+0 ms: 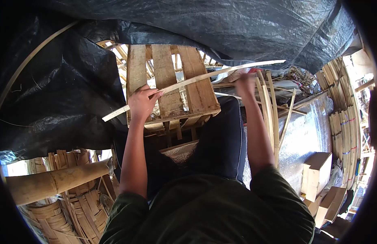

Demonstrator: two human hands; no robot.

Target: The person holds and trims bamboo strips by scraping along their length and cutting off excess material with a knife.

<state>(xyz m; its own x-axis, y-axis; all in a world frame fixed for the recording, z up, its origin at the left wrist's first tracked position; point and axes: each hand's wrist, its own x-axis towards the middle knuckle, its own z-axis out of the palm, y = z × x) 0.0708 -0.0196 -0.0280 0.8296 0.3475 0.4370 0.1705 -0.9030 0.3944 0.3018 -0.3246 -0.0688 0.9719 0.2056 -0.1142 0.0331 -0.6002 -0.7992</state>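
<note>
Slatted table [170, 93]: wooden boards with gaps between, upper centre of the frame.
Across its top: one long strip [196, 79]; whether it touches the boards cannot be told.
Silver sheet [308, 126]: spread out, right of the frame.
Sheet's left side: several thin strips [274, 118] over it.
Sheet's near end: cardboard boxes [315, 175], lower right, contact unclear.

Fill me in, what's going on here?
A seated person's left hand grips a long, thin, pale strip near one end, holding it slantwise above a slatted wooden stand in front of the knees. The right hand is blurred, just below the strip's other end; whether it holds anything, I can't tell. More long strips lie to the person's right, and black sheeting hangs beyond the stand.
</note>
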